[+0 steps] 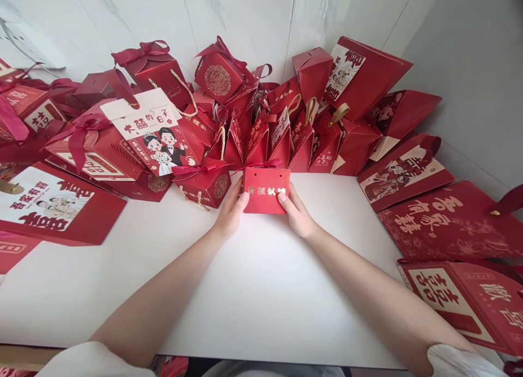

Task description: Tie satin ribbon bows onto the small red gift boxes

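Small box (266, 190) on table (261, 290) between left hand (231, 213) and right hand (297, 213); gift boxes (229, 121) heaped behind; flat bags (449, 224) at right.

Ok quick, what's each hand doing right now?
Left hand: fingers closed on the left edge of the small red box.
Right hand: fingers closed on the box's right edge.

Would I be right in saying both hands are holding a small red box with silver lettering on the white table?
Not quite: the head view shows the lettering is gold, not silver. Otherwise yes, the left hand and right hand hold the small red box on the white table.
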A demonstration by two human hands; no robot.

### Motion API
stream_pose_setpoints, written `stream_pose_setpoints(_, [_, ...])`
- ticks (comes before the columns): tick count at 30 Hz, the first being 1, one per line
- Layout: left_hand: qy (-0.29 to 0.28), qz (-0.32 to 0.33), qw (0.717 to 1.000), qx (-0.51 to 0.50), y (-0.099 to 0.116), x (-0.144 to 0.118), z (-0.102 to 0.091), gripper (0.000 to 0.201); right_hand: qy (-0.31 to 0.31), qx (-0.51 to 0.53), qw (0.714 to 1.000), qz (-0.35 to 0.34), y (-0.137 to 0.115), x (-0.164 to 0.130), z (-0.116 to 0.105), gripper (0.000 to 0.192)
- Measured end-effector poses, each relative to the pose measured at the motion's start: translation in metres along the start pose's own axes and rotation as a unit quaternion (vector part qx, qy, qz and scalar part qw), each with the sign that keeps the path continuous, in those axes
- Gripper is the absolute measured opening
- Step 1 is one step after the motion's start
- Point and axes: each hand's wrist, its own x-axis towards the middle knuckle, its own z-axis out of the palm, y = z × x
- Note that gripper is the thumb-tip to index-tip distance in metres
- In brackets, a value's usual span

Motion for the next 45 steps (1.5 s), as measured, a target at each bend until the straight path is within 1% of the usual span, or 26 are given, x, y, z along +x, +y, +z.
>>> stream_pose_setpoints(6, [0.005, -0.006, 1.0, -0.013, -0.0031, -0.001, -0.0009, 0.061, -0.009, -0.005, 1.0, 0.004, -0.0025, 0.0, 0.0001, 0.055])
stream_pose_setpoints(11, [-0.003, 0.01, 1.0, -0.018, -0.0015, -0.0015, 0.0005, 0.057, -0.013, 0.013, 1.0, 0.005, -0.0014, 0.0008, -0.0005, 0.059])
stream_pose_setpoints(16, [0.003, 0.002, 1.0, -0.01, -0.0012, -0.0015, 0.0003, 0.062, -0.013, 0.002, 1.0, 0.009, 0.0007, 0.0013, -0.0012, 0.06])
stream_pose_setpoints(20, [0.0, 0.009, 1.0, -0.011, -0.003, -0.0012, -0.0002, 0.065, -0.015, 0.013, 1.0, 0.008, 0.0027, 0.0014, -0.0021, 0.059])
stream_pose_setpoints(24, [-0.012, 0.02, 1.0, -0.004, -0.0034, -0.0007, -0.0005, 0.063, -0.011, 0.024, 1.0, 0.011, 0.0059, 0.001, -0.0026, 0.057])
stream_pose_setpoints(32, [0.001, 0.002, 1.0, 0.006, -0.0018, -0.0008, -0.0013, 0.063, -0.01, 0.006, 1.0, 0.005, 0.0025, 0.0008, -0.0012, 0.054])
stream_pose_setpoints(36, [0.0, -0.015, 1.0, -0.019, -0.0031, -0.0004, -0.001, 0.062, -0.007, -0.011, 1.0, 0.004, -0.0002, 0.0005, 0.0002, 0.052])
stream_pose_setpoints(39, [0.008, -0.009, 0.999, -0.037, -0.0041, 0.0007, 0.0001, 0.058, -0.006, -0.011, 1.0, -0.007, -0.0011, 0.0002, 0.0007, 0.054])
stream_pose_setpoints(41, [0.01, -0.007, 0.998, -0.054, -0.0032, 0.0015, 0.0011, 0.054, -0.016, -0.006, 1.0, -0.021, -0.0014, 0.0002, 0.0003, 0.056])
stream_pose_setpoints(43, [0.007, -0.019, 0.996, -0.082, -0.001, 0.002, 0.002, 0.052, -0.024, -0.009, 0.999, -0.035, -0.0011, 0.0001, -0.0005, 0.058])
stream_pose_setpoints(45, [0.007, -0.046, 0.992, -0.121, 0.0011, 0.0022, 0.0022, 0.052, -0.02, -0.024, 0.999, -0.036, 0.0004, -0.0003, -0.0014, 0.061])
